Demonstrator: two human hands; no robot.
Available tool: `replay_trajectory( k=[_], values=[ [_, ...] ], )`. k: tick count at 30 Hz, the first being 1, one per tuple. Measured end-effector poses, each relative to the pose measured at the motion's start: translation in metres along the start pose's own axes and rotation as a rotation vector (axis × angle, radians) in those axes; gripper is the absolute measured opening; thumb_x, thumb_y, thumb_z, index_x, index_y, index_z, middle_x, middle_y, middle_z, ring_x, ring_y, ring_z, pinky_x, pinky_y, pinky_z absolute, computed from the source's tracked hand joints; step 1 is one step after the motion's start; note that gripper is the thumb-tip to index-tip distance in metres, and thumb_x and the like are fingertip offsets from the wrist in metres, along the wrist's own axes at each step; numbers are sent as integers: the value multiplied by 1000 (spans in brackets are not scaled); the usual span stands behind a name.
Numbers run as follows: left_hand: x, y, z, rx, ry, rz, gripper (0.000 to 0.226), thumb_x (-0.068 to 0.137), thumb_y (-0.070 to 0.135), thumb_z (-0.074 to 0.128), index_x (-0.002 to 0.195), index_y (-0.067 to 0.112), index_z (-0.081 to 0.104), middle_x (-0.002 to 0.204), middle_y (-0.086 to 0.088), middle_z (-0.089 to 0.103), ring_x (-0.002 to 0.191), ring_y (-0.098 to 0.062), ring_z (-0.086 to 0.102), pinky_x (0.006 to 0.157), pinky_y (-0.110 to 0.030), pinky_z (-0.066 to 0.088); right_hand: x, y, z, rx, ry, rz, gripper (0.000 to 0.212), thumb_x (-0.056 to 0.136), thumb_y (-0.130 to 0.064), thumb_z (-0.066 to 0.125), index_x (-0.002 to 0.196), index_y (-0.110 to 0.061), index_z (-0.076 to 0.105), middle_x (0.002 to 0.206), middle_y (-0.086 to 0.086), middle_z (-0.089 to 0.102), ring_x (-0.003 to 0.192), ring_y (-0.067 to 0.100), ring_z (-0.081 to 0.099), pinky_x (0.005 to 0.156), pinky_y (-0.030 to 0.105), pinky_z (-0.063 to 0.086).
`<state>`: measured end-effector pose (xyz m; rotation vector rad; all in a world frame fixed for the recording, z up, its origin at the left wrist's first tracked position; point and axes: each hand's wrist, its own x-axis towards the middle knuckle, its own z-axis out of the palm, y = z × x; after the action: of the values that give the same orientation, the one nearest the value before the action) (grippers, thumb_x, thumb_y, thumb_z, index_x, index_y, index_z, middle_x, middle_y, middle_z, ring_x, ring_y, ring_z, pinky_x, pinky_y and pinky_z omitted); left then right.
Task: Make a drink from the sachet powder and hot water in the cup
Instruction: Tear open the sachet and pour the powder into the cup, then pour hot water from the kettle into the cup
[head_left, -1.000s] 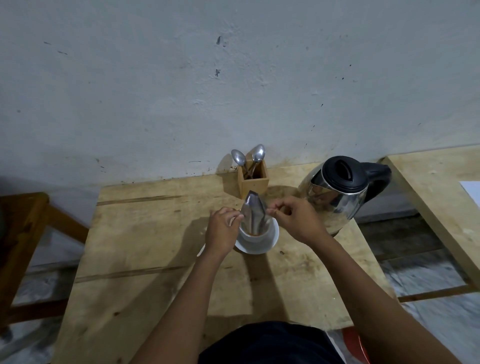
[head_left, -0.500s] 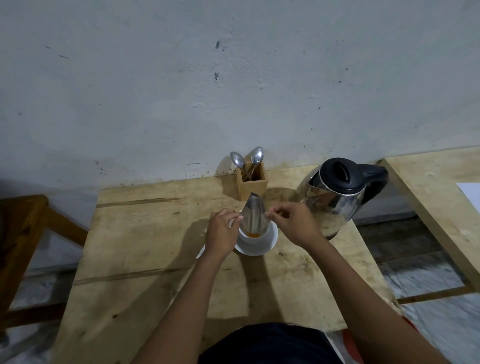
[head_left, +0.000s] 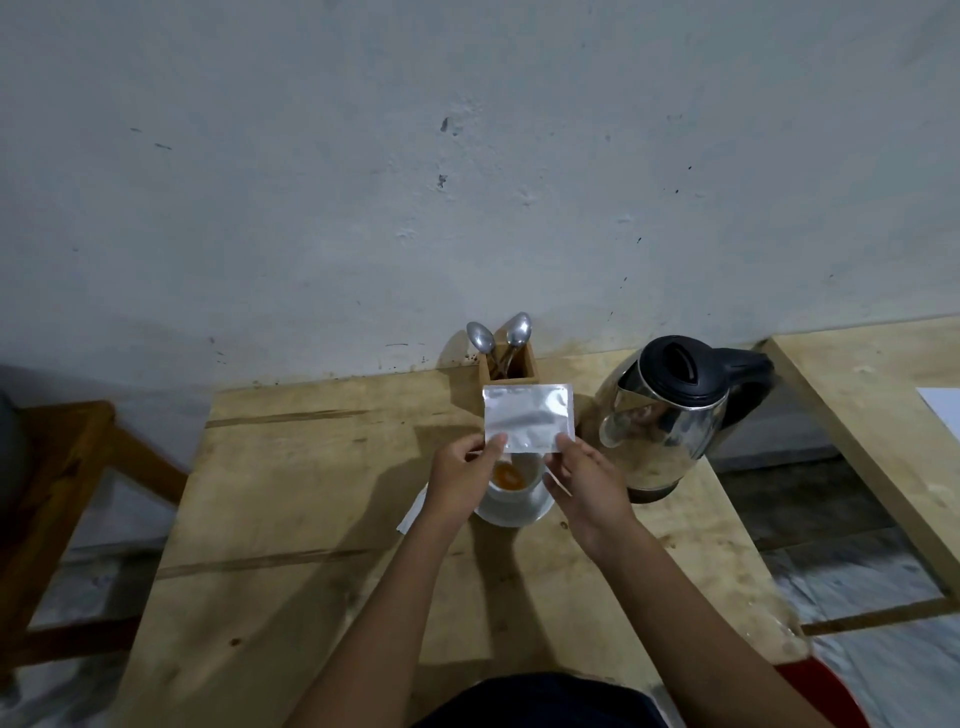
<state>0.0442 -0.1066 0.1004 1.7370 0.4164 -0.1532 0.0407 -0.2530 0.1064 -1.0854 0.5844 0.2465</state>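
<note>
A silver foil sachet (head_left: 529, 418) is held flat and upside down over a white cup (head_left: 511, 487) that stands on a white saucer (head_left: 514, 514). Orange powder (head_left: 507, 476) lies in the bottom of the cup. My left hand (head_left: 461, 478) pinches the sachet's lower left corner. My right hand (head_left: 587, 480) pinches its lower right corner and also holds a thin torn-off strip. A steel electric kettle (head_left: 670, 421) with a black lid stands to the right of the cup.
A small wooden holder (head_left: 511, 366) with two spoons stands against the wall behind the cup. A white paper piece (head_left: 410, 514) lies left of the saucer. The wooden table (head_left: 311, 493) has a second table (head_left: 872, 415) at right and a wooden chair (head_left: 67, 467) at left.
The sachet was squeezed into a narrow spout over the cup; now it is pulled flat and wide between both hands and lifted slightly. Orange powder shows in the cup.
</note>
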Motion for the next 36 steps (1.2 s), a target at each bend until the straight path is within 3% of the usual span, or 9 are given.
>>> replay_trajectory(
  k=[7, 10, 14, 19, 23, 29, 31, 33, 36],
  values=[
    [-2, 4, -6, -426, 108, -186, 19, 82, 38, 71, 93, 23, 71, 96, -3, 76, 94, -21, 70, 89, -37, 56, -18, 13, 12, -99, -116, 63, 16, 91, -13, 60, 104, -6, 67, 94, 9, 69, 88, 20, 66, 78, 32, 52],
    [-4, 3, -11, -493, 141, -184, 17, 85, 34, 69, 96, 22, 72, 101, -5, 75, 96, -22, 70, 86, -36, 56, -24, 15, 16, -256, -204, 81, 11, 90, -18, 63, 97, -10, 66, 89, 4, 67, 83, 18, 64, 71, 30, 49],
    [0, -4, -33, -379, 305, -146, 20, 93, 30, 58, 81, 19, 69, 84, -2, 72, 79, -19, 67, 73, -32, 55, -19, 19, 13, -520, -133, -74, 17, 92, -27, 64, 93, -12, 72, 91, 3, 73, 89, 21, 69, 72, 32, 52],
    [10, -37, -69, -2, 430, -60, 25, 92, 19, 54, 70, 8, 59, 61, -5, 48, 60, -13, 40, 49, -23, 32, 10, 31, -6, -942, 9, -430, 33, 88, -43, 67, 113, -22, 63, 107, -8, 64, 99, 12, 61, 79, 30, 52],
    [15, -64, -76, 102, 394, -120, 35, 92, 18, 56, 58, 12, 54, 54, 1, 48, 56, -6, 41, 56, -26, 32, 36, 39, -17, -1208, -10, -485, 60, 75, -70, 63, 120, -31, 59, 114, -7, 62, 101, 13, 60, 80, 38, 57],
    [26, -84, -69, 180, 345, -172, 28, 93, 20, 56, 70, 7, 64, 78, -24, 66, 70, -14, 54, 64, -26, 38, 53, 45, -20, -1140, -138, -441, 67, 65, -65, 76, 122, -35, 57, 114, -8, 66, 106, 12, 63, 83, 43, 58],
    [30, -89, -65, 321, 383, -151, 21, 92, 23, 56, 96, 7, 70, 104, -20, 70, 93, -25, 63, 79, -33, 46, 50, 42, -16, -1077, -173, -457, 65, 66, -51, 83, 122, -30, 58, 115, -8, 66, 103, 8, 63, 83, 37, 58],
    [30, -94, -59, 527, 435, -105, 39, 91, 26, 58, 127, 12, 59, 130, -17, 58, 121, -34, 52, 99, -42, 41, 47, 40, -10, -1085, -169, -455, 75, 61, -52, 84, 127, -30, 54, 119, -7, 63, 105, 9, 61, 84, 36, 57],
    [22, -98, -51, 669, 348, -4, 52, 90, 32, 57, 140, 20, 46, 147, -10, 44, 136, -32, 38, 110, -44, 32, 49, 42, -7, -1133, -154, -450, 84, 54, -64, 81, 127, -35, 51, 120, -10, 61, 107, 9, 60, 84, 39, 57]
  ],
)
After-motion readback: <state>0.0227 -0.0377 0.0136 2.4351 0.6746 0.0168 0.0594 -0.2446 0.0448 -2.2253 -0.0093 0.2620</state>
